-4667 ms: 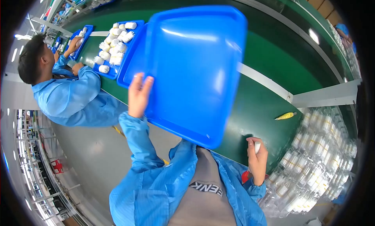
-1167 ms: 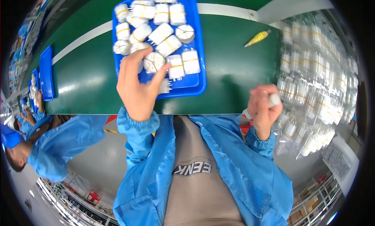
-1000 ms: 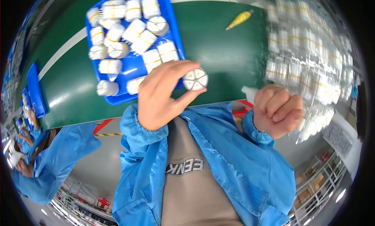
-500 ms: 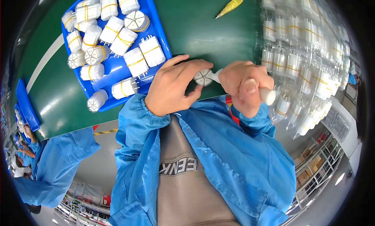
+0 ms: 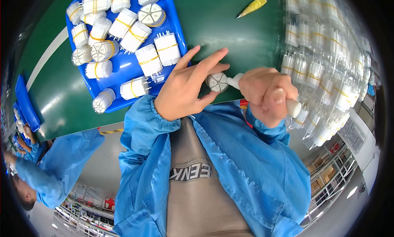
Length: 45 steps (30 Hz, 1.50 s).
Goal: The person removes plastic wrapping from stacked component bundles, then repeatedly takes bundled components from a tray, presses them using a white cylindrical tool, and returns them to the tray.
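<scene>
My left hand (image 5: 186, 85) steadies a round bundle (image 5: 217, 82) near the front edge of the green table. Its thumb is at the near side and a bent finger at the far side, while two other fingers are raised and spread. Wedge-shaped grey-white segments show on the bundle's end. My right hand (image 5: 267, 93) is wrapped round a white, bottle-like tool. The tool's narrower white tip (image 5: 235, 80) meets or nearly meets the bundle's right rim; contact is unclear. Its rounded rear end (image 5: 293, 108) sticks out past my fingers, and the middle is hidden.
At the left, a blue tray (image 5: 177, 16) holds several white bundles with yellow bands. Similar bundles in clear plastic (image 5: 316, 69) are stacked at the right. A yellow-filled pointed tube (image 5: 253, 7) lies at the back. Another person's blue sleeve (image 5: 67, 167) shows at the left.
The fingers of my left hand have lifted and spread more. The tray, stacks, tube and both hands have shifted in the view; the person at the left has an arm raised.
</scene>
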Motion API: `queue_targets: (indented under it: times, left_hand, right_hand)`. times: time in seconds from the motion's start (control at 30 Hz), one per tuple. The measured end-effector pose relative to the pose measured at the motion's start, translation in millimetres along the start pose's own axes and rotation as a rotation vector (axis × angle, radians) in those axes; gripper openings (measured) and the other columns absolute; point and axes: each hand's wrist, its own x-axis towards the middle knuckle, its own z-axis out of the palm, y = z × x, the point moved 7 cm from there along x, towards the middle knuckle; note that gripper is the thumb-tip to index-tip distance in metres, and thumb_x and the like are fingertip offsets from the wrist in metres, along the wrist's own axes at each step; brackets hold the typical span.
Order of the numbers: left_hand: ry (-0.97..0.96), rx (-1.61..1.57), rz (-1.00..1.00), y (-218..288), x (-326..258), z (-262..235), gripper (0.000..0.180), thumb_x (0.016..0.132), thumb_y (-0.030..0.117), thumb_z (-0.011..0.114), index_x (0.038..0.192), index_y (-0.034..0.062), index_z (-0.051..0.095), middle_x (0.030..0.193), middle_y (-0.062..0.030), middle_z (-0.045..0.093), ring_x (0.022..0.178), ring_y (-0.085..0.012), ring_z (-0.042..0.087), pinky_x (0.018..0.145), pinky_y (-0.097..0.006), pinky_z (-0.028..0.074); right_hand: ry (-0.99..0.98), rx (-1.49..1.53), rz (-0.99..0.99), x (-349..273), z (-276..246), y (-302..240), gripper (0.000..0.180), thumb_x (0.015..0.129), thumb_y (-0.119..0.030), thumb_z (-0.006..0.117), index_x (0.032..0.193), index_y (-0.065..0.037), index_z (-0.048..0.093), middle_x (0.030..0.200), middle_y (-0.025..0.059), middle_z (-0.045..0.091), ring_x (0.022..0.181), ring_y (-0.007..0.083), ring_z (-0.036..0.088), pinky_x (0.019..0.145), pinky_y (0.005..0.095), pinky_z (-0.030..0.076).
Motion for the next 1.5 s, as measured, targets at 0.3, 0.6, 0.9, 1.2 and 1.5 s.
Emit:
queue_targets:
  times: [0.3,0.6,0.9,1.2,1.5]
  left_hand:
    - [0.183,0.054,0.033,0.3,2.6,-9.3,0.111,0.061,0.011,0.091,0.157,0.0084,0.036,0.112,-0.0101,0.072,0.107,-0.0314,0.068,0.114,-0.051,0.041]
    - [-0.068,-0.010,0.021,-0.3,-4.9,-1.6,0.112,0.072,0.009,0.084,0.163,0.0059,0.018,0.126,-0.0096,0.071,0.109,-0.0298,0.070,0.121,-0.051,0.031]
    - [0.108,0.029,0.024,-2.9,-7.8,-9.3,0.113,0.064,0.015,0.092,0.159,0.0040,0.032,0.120,-0.0128,0.072,0.114,-0.0360,0.066,0.108,-0.047,0.048]
    - [-0.036,-0.106,0.081,0.7,-2.7,-8.6,0.113,0.070,0.001,0.084,0.162,0.0018,0.019,0.126,-0.0149,0.070,0.121,-0.0379,0.062,0.102,-0.041,0.053]
    - [0.107,-0.138,0.019,-7.1,-21.4,-9.7,0.107,0.068,0.012,0.090,0.158,0.0029,0.033,0.114,-0.0132,0.074,0.095,-0.0324,0.072,0.102,-0.043,0.051]
  right_hand:
    - [-0.054,-0.359,0.029,-0.3,22.9,4.5,0.039,0.099,-0.007,0.052,0.061,-0.001,0.046,0.052,0.0078,0.049,0.040,0.0196,0.046,0.040,0.0348,0.040]
    - [-0.031,-0.129,0.018,-2.7,18.2,7.1,0.039,0.100,-0.010,0.052,0.064,0.001,0.044,0.051,0.0067,0.046,0.038,0.0171,0.040,0.037,0.0326,0.031]
    - [0.001,-0.177,-0.002,0.0,21.8,5.9,0.035,0.097,-0.006,0.054,0.064,0.003,0.049,0.053,0.0072,0.048,0.038,0.0189,0.043,0.037,0.0345,0.034]
    - [-0.070,-0.147,0.051,1.2,23.6,14.1,0.041,0.099,-0.009,0.055,0.062,0.001,0.040,0.050,0.0100,0.047,0.039,0.0206,0.041,0.038,0.0335,0.034]
    - [-0.009,-0.014,-0.022,-2.1,25.4,6.6,0.037,0.099,-0.008,0.052,0.065,0.002,0.044,0.050,0.0055,0.044,0.038,0.0158,0.038,0.036,0.0323,0.028]
